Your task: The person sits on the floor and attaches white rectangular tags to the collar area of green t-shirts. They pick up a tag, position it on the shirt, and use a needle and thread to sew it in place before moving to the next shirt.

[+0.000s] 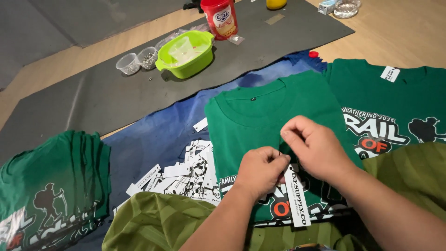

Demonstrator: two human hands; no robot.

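Observation:
A green printed t-shirt lies flat in front of me on a blue cloth. My left hand and my right hand meet over the shirt's chest, both pinching the fabric. A long white paper tag hangs from between my fingers, and a thin pin or string shows at my left fingertips. Exactly which hand grips the tag I cannot tell.
A heap of white paper tags lies left of the shirt. Stacks of green shirts sit at the left and right. Farther off stand a lime plastic bowl, two small clear cups and a red jar.

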